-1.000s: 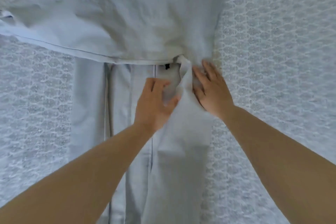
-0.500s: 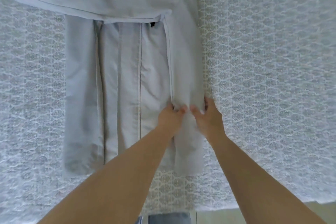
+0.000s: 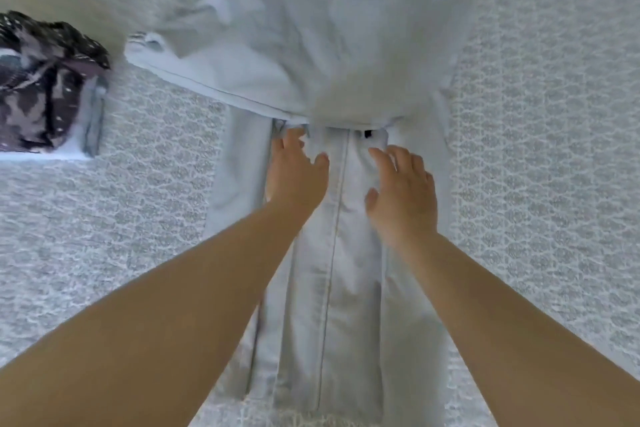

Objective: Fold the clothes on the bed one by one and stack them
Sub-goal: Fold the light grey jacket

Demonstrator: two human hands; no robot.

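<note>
Clothes: a pale blue robe (image 3: pixel 346 253) lay flat on the bed (image 3: pixel 536 184). I saw both hands spread open on it, left hand (image 3: pixel 294 173), right hand (image 3: pixel 403 191).

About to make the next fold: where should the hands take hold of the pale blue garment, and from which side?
Probably the bottom hem of the pale blue garment, at its two near corners, coming from the person's side. The long panel lies flat and narrow toward the person, sides already folded in, so lifting the hem away folds it up. The left hand and right hand rest open higher up.
</note>
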